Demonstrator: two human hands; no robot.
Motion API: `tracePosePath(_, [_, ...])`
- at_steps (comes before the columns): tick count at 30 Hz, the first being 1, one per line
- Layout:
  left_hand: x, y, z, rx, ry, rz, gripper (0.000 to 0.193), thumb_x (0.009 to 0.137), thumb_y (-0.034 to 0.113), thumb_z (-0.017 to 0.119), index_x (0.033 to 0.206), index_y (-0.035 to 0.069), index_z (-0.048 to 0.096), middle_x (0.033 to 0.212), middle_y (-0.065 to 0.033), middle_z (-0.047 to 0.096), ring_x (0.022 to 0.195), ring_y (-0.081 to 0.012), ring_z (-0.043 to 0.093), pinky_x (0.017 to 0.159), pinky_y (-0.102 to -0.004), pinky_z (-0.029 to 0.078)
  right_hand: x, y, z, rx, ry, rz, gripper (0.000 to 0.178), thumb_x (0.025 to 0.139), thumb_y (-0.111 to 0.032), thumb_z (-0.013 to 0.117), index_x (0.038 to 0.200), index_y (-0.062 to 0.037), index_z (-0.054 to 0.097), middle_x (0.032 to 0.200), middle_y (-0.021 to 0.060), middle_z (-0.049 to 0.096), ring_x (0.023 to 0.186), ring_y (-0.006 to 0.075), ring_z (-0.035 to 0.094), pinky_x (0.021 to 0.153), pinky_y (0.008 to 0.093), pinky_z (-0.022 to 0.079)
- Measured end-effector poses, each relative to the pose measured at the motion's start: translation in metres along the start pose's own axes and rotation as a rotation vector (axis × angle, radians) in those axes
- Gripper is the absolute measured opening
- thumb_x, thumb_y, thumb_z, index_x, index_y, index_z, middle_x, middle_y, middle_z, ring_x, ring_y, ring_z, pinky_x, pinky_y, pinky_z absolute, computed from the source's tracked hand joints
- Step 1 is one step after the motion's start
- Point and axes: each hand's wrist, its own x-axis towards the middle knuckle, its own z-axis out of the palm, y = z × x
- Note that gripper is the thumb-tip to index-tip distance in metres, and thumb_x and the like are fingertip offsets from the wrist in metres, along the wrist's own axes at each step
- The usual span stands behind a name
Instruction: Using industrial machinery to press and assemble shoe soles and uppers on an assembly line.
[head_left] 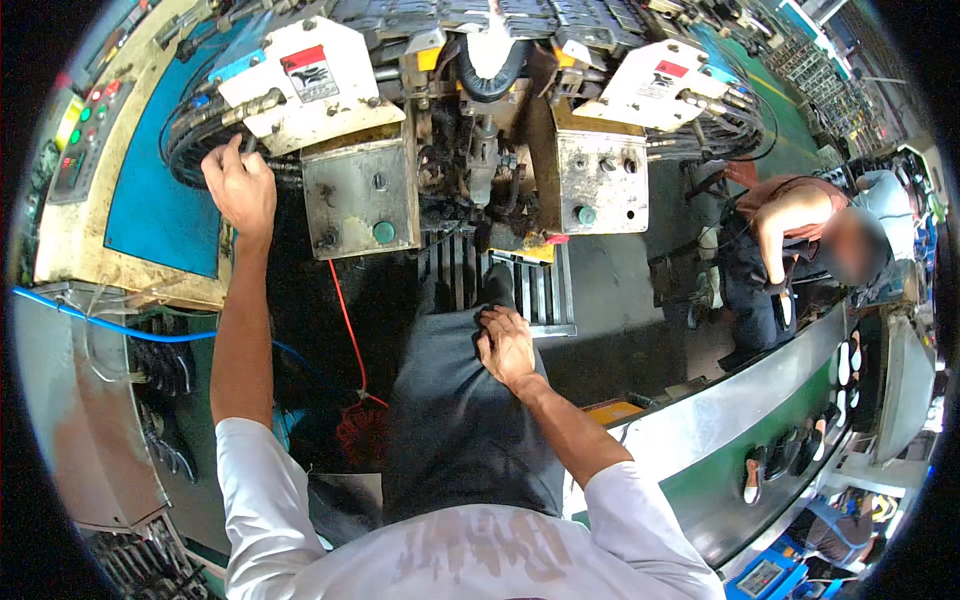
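My left hand (240,188) is raised to the left side of a machine, beside a bundle of black hoses (185,140). Its fingers are bent and closed around a small part below the white cover plate (325,85); what they grip is hidden. To the right of that hand is a grimy metal control box (360,190) with a green button. My right hand (507,345) lies loosely on my dark trouser leg (450,410), fingers lightly bent and holding nothing. In the middle, between the two control boxes, the machine's metal head (482,160) points downward.
A second control box (600,175) is on the right. A blue-topped bench (165,190) with a button panel (85,140) stands left. Another person (800,225) bends over at right, near a green conveyor (690,480) carrying several shoes (753,475). A red cord (347,325) hangs below the machine.
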Motion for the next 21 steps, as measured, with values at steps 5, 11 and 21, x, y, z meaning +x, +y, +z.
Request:
tracePosePath(5, [0.004, -0.005, 0.003, 0.015, 0.107, 0.153, 0.035, 0.084, 0.003, 0.071, 0.116, 0.006, 0.082, 0.116, -0.0163, 0.069, 0.105, -0.0379, 0.068, 0.093, -0.0497, 0.056, 0.067, 0.015, -0.01, 0.372, 0.157, 0.279, 0.06, 0.097, -0.018, 0.069, 0.149, 0.0084, 0.056, 0.147, 0.0311, 0.063, 0.148, 0.0483, 0.05, 0.127, 0.0486, 0.038])
tracePosePath(11, [0.005, -0.005, -0.002, 0.051, 0.084, 0.216, 0.035, 0.084, 0.003, 0.07, 0.117, 0.007, 0.081, 0.119, -0.0155, 0.07, 0.108, -0.0365, 0.068, 0.094, -0.0482, 0.057, 0.266, 0.024, -0.07, 0.459, 0.273, 0.177, 0.094, 0.093, -0.036, 0.08, 0.167, 0.0043, 0.037, 0.162, 0.0307, 0.052, 0.154, 0.0378, 0.048, 0.129, 0.046, 0.036])
tracePosePath(21, [0.004, 0.003, 0.005, -0.029, 0.084, 0.191, 0.035, 0.085, 0.005, 0.067, 0.117, 0.007, 0.081, 0.118, -0.0148, 0.07, 0.108, -0.0362, 0.068, 0.095, -0.0485, 0.055, 0.348, 0.041, -0.056, 0.282, 0.189, 0.293, 0.072, 0.088, -0.031, 0.085, 0.146, 0.0052, 0.061, 0.117, 0.0161, 0.078, 0.106, 0.0243, 0.075, 0.092, 0.0399, 0.06])
